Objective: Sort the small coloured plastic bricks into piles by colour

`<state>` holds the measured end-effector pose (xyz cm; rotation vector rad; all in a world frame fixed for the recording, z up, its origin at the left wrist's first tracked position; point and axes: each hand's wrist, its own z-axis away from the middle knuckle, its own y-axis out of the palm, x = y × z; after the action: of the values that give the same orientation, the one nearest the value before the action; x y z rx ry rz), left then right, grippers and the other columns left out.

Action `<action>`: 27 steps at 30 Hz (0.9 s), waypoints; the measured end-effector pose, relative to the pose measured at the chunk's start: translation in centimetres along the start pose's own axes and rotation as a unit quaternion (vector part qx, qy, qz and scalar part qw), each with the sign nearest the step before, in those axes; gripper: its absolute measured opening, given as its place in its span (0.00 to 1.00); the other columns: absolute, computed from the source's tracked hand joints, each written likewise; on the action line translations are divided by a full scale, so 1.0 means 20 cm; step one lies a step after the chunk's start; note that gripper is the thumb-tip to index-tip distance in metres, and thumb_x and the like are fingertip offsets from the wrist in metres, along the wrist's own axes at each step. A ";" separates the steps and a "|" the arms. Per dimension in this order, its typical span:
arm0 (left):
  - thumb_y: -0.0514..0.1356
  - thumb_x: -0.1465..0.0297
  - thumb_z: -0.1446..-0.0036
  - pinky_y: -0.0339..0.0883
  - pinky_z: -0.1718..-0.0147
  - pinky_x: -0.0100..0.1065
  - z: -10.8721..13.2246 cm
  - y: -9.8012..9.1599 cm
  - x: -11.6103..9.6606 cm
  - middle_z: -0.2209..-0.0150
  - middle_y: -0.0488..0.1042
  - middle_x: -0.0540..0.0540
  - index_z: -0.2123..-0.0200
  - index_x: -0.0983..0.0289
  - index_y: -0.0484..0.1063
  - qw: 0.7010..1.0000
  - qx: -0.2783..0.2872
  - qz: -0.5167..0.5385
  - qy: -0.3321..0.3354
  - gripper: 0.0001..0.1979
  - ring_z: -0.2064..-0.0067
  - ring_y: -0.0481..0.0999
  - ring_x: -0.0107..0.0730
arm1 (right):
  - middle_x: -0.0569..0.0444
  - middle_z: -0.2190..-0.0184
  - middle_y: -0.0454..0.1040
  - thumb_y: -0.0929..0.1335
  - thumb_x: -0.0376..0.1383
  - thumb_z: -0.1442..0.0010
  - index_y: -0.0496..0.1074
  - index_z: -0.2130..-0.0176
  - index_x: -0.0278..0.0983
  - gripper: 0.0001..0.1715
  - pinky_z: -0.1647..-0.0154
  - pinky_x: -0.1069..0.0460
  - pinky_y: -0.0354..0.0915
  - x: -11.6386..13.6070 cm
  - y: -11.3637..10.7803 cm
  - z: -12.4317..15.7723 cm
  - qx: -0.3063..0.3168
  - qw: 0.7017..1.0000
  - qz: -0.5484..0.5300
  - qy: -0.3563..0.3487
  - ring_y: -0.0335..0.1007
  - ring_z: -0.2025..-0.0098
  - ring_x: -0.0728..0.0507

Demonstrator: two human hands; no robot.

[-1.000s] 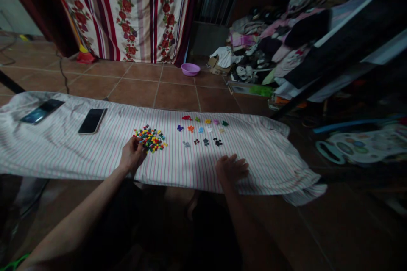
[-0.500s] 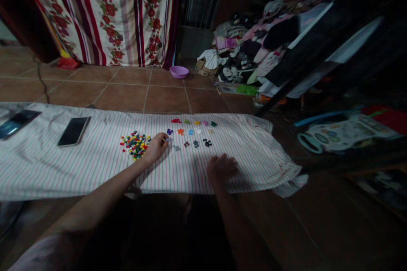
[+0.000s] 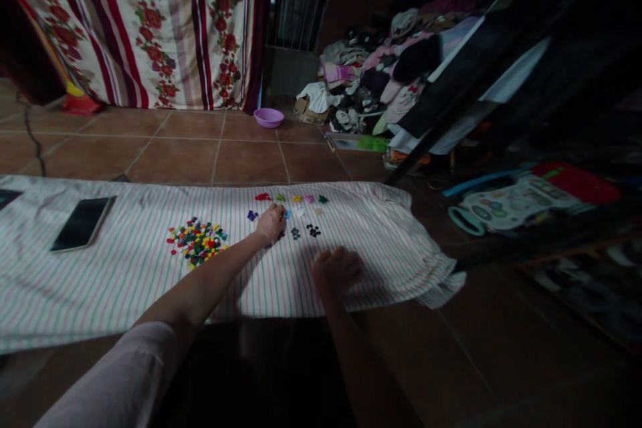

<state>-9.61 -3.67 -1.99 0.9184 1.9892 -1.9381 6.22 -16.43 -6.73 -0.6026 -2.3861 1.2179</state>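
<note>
My left hand [image 3: 271, 225] reaches over the cloth with fingertips pinched, right beside the small light blue pieces [image 3: 287, 214]. A light blue piece seems to be in the pinch, though the fingers mostly cover it. Around it lie little groups sorted by colour: red [image 3: 262, 196], lime green [image 3: 279, 197], yellow [image 3: 297, 198], pink [image 3: 309, 198], dark green [image 3: 323, 199], purple [image 3: 252, 215], white [image 3: 300, 212], grey [image 3: 295, 233] and black [image 3: 313, 231]. Left of them spreads a mixed heap of coloured pieces [image 3: 198, 241]. My right hand [image 3: 338, 270] rests in shadow on the cloth, fingers loosely apart, holding nothing.
A striped cloth [image 3: 125, 281] covers the low surface. On its left lies a dark-screened phone [image 3: 83, 224]; another is cut off by the frame edge. Beyond, a purple basin [image 3: 269, 118] stands on the tiled floor, near a clothes pile [image 3: 381, 73] and a floral curtain [image 3: 175, 27].
My left hand has moved right, from beside the purple group to the light blue group, now covering the orange pieces. The view has shifted slightly right. My right hand stays on the cloth.
</note>
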 end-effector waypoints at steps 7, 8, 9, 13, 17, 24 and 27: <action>0.52 0.72 0.39 0.67 0.57 0.33 -0.04 0.04 -0.04 0.54 0.73 0.59 0.55 0.61 0.72 0.998 0.025 -0.055 -0.010 0.11 0.57 0.76 0.33 | 0.23 0.47 0.66 0.58 0.36 0.39 0.70 0.49 0.25 0.25 0.50 0.28 0.56 0.02 -0.05 -0.01 0.004 0.999 -0.045 0.011 0.59 0.43 0.23; 0.52 0.71 0.39 0.67 0.57 0.33 -0.04 0.04 -0.04 0.53 0.73 0.59 0.55 0.61 0.71 0.998 0.028 -0.062 -0.011 0.12 0.57 0.76 0.33 | 0.23 0.47 0.66 0.58 0.36 0.39 0.70 0.49 0.25 0.25 0.51 0.27 0.56 0.02 -0.05 -0.01 0.002 0.999 -0.050 0.013 0.59 0.43 0.23; 0.52 0.71 0.39 0.67 0.57 0.33 -0.04 0.05 -0.04 0.53 0.73 0.59 0.55 0.61 0.71 0.997 0.030 -0.067 -0.011 0.12 0.56 0.76 0.34 | 0.23 0.47 0.66 0.58 0.36 0.39 0.70 0.49 0.25 0.25 0.51 0.27 0.56 0.02 -0.05 -0.01 0.001 0.998 -0.054 0.014 0.59 0.43 0.23; 0.52 0.71 0.38 0.67 0.57 0.33 -0.04 0.05 -0.03 0.52 0.73 0.59 0.53 0.61 0.71 0.996 0.038 -0.084 -0.009 0.13 0.55 0.76 0.35 | 0.23 0.45 0.65 0.58 0.36 0.38 0.70 0.48 0.25 0.26 0.49 0.28 0.55 0.02 -0.04 -0.01 0.010 0.999 -0.049 0.020 0.57 0.42 0.22; 0.51 0.70 0.38 0.67 0.58 0.33 -0.04 0.06 -0.04 0.53 0.72 0.59 0.54 0.62 0.71 0.995 0.042 -0.089 -0.006 0.13 0.55 0.76 0.34 | 0.23 0.45 0.65 0.58 0.37 0.37 0.69 0.47 0.23 0.26 0.47 0.29 0.54 0.02 -0.04 0.00 0.022 0.999 -0.032 0.018 0.57 0.42 0.22; 0.51 0.72 0.38 0.67 0.58 0.32 -0.03 0.07 -0.02 0.53 0.71 0.59 0.54 0.62 0.72 0.996 0.037 -0.078 0.004 0.13 0.56 0.76 0.34 | 0.22 0.47 0.66 0.58 0.36 0.38 0.70 0.48 0.25 0.25 0.51 0.27 0.56 0.02 -0.04 -0.01 0.001 0.998 -0.052 0.019 0.59 0.43 0.22; 0.50 0.72 0.38 0.67 0.56 0.33 -0.03 0.08 -0.01 0.52 0.71 0.60 0.53 0.62 0.71 0.997 0.032 -0.068 0.010 0.13 0.54 0.75 0.34 | 0.22 0.46 0.66 0.58 0.36 0.38 0.71 0.48 0.24 0.25 0.51 0.27 0.57 0.02 -0.04 -0.01 0.004 0.999 -0.052 0.016 0.59 0.42 0.22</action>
<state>-8.44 -3.25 -3.11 0.8407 2.0627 -2.0829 5.86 -16.57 -5.95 -0.4863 -2.3545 1.1637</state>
